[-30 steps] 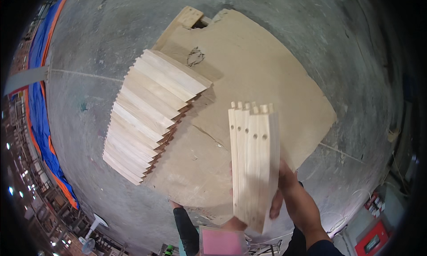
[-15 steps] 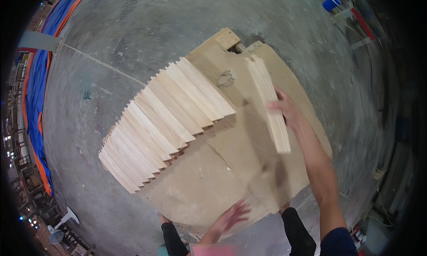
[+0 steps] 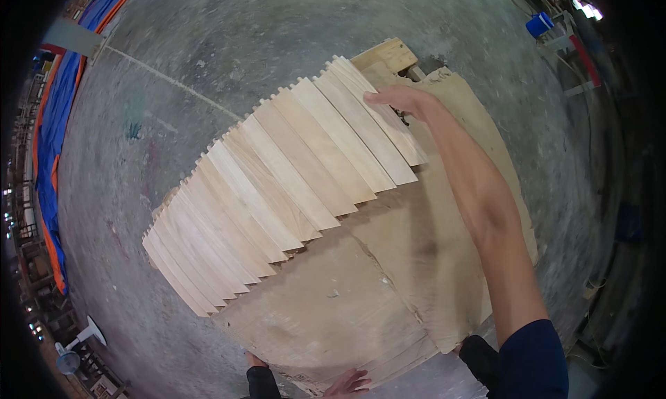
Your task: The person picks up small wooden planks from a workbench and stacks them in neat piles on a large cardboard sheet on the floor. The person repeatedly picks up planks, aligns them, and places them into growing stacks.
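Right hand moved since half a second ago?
Yes. Against the far wooden board, the right hand has moved left and farther out, closer to it, now at the right end of the slat row.

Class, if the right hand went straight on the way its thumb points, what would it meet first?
Most likely the endmost wooden slat of the row: the right hand's thumb overlaps it, though depth leaves actual contact uncertain.

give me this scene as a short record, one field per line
Work: pale wooden slats side by side in a slanting row
Under them: brown cardboard sheet
Right hand: at the row's upper right end, thumb on wood
Left hand: near sheet's lower edge, nothing visibly held
Around: blue tarp left, white fan lower left, blue container upper right
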Action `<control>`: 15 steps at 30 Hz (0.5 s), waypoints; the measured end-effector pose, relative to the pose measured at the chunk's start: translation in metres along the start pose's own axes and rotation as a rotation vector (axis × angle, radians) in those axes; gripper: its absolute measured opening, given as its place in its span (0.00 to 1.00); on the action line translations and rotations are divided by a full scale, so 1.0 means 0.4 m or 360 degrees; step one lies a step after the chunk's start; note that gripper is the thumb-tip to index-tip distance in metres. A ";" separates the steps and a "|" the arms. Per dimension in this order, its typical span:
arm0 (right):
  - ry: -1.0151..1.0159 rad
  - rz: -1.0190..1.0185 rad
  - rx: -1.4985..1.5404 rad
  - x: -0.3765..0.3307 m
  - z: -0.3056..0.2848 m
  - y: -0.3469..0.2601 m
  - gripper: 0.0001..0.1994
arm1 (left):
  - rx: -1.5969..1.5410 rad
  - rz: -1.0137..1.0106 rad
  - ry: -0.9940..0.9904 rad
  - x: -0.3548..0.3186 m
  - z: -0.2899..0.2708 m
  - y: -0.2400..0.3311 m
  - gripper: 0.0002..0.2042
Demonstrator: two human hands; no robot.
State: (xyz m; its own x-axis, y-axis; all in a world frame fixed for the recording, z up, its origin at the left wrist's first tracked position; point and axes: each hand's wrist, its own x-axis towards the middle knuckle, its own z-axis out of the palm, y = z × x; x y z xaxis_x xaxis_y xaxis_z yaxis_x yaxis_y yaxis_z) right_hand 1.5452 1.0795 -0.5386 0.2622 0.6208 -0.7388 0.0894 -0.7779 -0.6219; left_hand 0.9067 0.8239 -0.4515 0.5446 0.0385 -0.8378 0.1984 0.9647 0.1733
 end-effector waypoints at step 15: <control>0.0112 -0.0122 0.0218 -0.025 -0.002 0.055 0.41 | 0.0293 0.0067 -0.0379 0.104 -0.135 0.125 0.41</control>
State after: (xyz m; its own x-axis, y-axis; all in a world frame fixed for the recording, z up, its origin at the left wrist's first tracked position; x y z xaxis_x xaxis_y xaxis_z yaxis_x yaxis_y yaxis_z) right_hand 1.5455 1.0562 -0.5445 0.3268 0.6658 -0.6707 -0.0185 -0.7051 -0.7089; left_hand 0.8952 0.8876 -0.5056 0.7268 -0.0058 -0.6868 0.3042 0.8992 0.3144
